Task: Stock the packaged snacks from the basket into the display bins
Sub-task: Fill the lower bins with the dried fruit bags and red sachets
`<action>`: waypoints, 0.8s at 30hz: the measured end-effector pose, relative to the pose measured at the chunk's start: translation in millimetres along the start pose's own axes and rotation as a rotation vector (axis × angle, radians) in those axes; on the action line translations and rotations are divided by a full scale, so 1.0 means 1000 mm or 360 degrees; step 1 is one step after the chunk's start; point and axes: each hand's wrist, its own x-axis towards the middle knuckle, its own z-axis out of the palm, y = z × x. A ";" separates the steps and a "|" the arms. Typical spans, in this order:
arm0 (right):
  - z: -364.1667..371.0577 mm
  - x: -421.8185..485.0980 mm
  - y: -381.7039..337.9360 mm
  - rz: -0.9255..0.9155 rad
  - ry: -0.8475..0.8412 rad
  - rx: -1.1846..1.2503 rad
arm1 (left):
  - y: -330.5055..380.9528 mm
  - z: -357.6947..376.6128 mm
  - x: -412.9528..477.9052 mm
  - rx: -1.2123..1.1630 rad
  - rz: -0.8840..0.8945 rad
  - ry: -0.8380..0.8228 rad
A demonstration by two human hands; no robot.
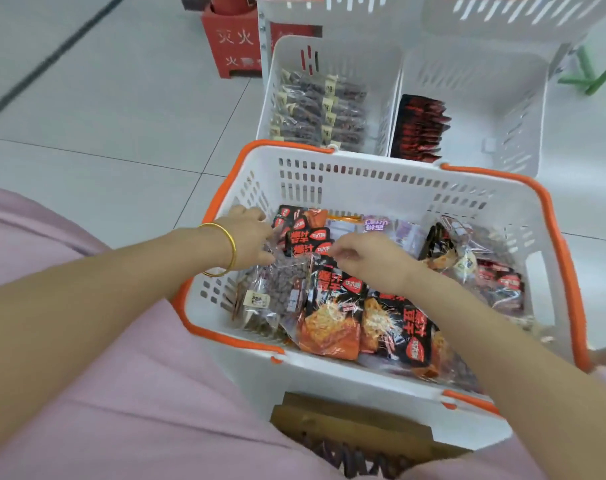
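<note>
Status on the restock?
Both in basket: left hand grips clear bag; right hand curled at red-black packet, grip unclear. display bins part full, no obstruction seen.

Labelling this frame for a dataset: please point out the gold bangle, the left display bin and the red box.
gold bangle (231, 247), head view, outer curve of the band.
left display bin (357, 60), head view, bare back wall.
red box (230, 46), head view, front face with white characters.

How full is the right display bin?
Mostly empty: the right display bin holds only one row of black-and-red packets along its left wall.
</note>
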 end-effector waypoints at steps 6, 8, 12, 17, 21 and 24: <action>-0.003 0.007 0.002 0.0015 0.0232 0.0100 | -0.003 0.026 0.003 -0.0366 -0.0065 0.0267; 0.002 0.013 -0.002 -0.0010 0.0232 0.0145 | -0.005 0.022 0.002 -0.0630 -0.0050 0.0352; 0.013 0.024 -0.013 -0.0056 0.0190 0.0345 | -0.008 -0.001 -0.006 -0.1044 0.0066 0.0553; 0.016 0.035 -0.027 -0.0120 0.0254 0.0439 | 0.002 -0.025 -0.010 -0.1253 0.0225 0.0728; -0.004 0.039 -0.010 0.0168 0.0593 0.0443 | -0.006 -0.015 0.004 -0.1161 -0.0056 0.0772; -0.014 0.036 0.008 0.0356 0.0652 0.0659 | -0.007 0.009 0.008 -0.0460 -0.0167 0.0338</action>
